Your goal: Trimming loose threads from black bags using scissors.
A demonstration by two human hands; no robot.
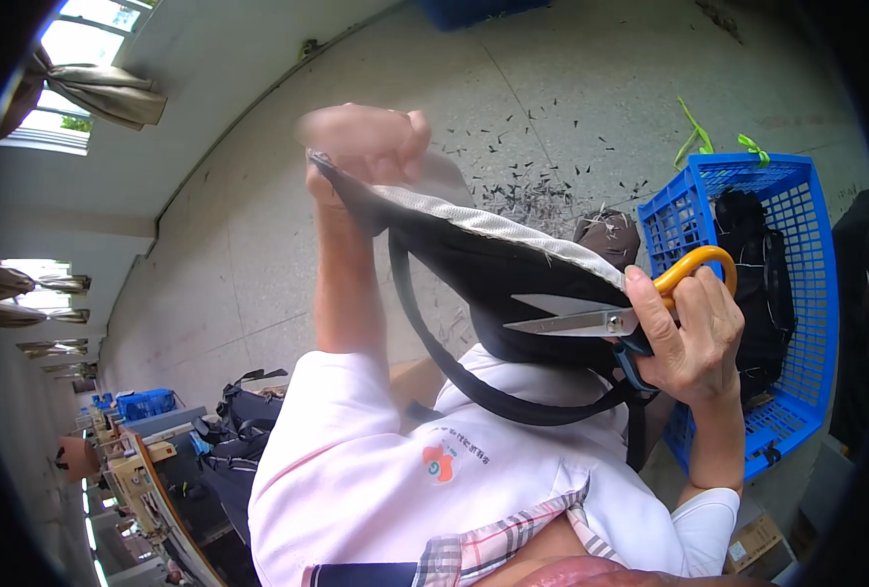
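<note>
Held across my lap is a black fabric bag (444, 259) with a pale mesh strip (512, 227) along its upper edge and a long black strap (454, 377) looping below. My left hand (361, 147), smeared by motion, is raised at the bag's far left corner, its fingers closed on the fabric. My right hand (693, 333) holds scissors (700, 262) with an orange-yellow handle. Their blades are spread and point left, against the bag's dark side. The right thumb lies by the end of the mesh edge. What the other right fingers grip besides the handle is partly hidden.
A blue plastic crate (811, 323) with black bags (747, 264) stands at the right, green ties on its rim. Small dark and pale scraps (532, 196) litter the floor ahead. More black bags (244, 421) lie at left, near a long workbench (155, 489).
</note>
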